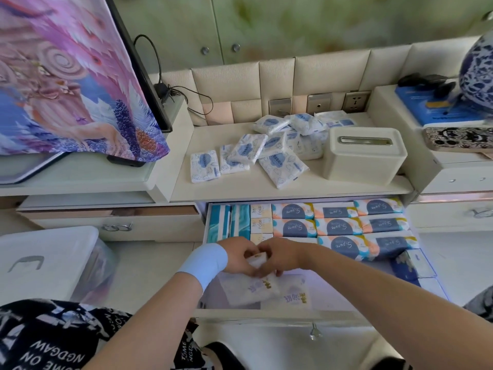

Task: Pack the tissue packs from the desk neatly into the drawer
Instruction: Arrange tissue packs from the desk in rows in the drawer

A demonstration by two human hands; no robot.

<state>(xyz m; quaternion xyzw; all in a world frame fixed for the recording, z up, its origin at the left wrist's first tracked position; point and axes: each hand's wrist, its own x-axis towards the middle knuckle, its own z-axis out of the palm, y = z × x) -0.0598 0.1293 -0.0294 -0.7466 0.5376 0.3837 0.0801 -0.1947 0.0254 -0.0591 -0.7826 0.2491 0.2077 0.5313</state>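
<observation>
Head view is showing the left hand [236, 256] and right hand [281, 256] together gripping a white tissue pack [256, 260] above the front gap of the open drawer [266, 315], where pressing it onto the loose packs [269, 291] lying askew beneath is probably risking a crumpled, untidy row.

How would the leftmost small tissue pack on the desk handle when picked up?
The leftmost tissue pack is probably soft and squashy: its wrapper looks puffy. The film may be slightly slippery. It lies flat, so rolling seems unlikely.
</observation>
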